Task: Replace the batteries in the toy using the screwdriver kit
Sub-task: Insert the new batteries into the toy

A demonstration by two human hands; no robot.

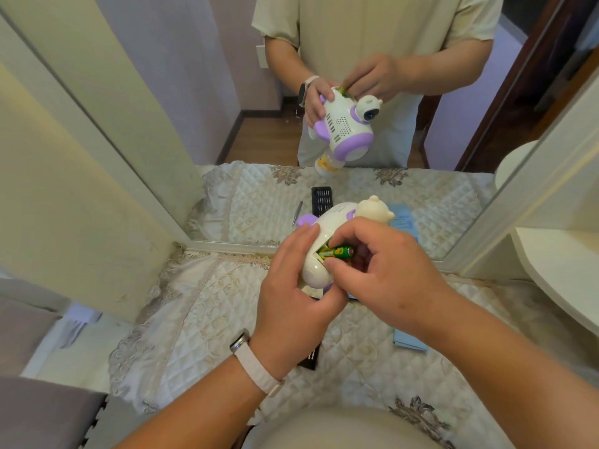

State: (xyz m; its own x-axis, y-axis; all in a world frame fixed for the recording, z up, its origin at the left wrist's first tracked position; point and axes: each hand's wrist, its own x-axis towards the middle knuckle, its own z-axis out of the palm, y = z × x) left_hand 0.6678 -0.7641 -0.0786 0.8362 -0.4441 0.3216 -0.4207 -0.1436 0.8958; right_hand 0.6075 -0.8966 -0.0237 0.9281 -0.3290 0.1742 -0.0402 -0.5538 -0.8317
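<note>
Holding the toy point(337, 213) above the quilted table cover point(201, 319), just in front of the mirror point(259, 92), the left hand point(291, 299) gripped its white body from the left side, with the fingers curled over the top. The right hand point(385, 270) pinched a green AA battery point(335, 252) between thumb and forefinger at the open battery compartment point(324, 246).

The toy looked like a hollow plastic shell, so it was probably light and stiff but smooth, and it could turn in the palm. I think the wide body was the safe place to hold, not the bear head or the purple parts. The battery was small, hard and slippery, so it was best taken at its middle, as here.

The long axis of the battery lay almost left to right, a little tilted. Its left end was inside the compartment and its right end, with bare metal, pointed toward the right hand. Which pole this was, I could not tell. The toy's long axis ran away from the person, with the bear head toward the mirror.

A black screwdriver kit case point(309, 359) lay on the cover under the left wrist.
</note>
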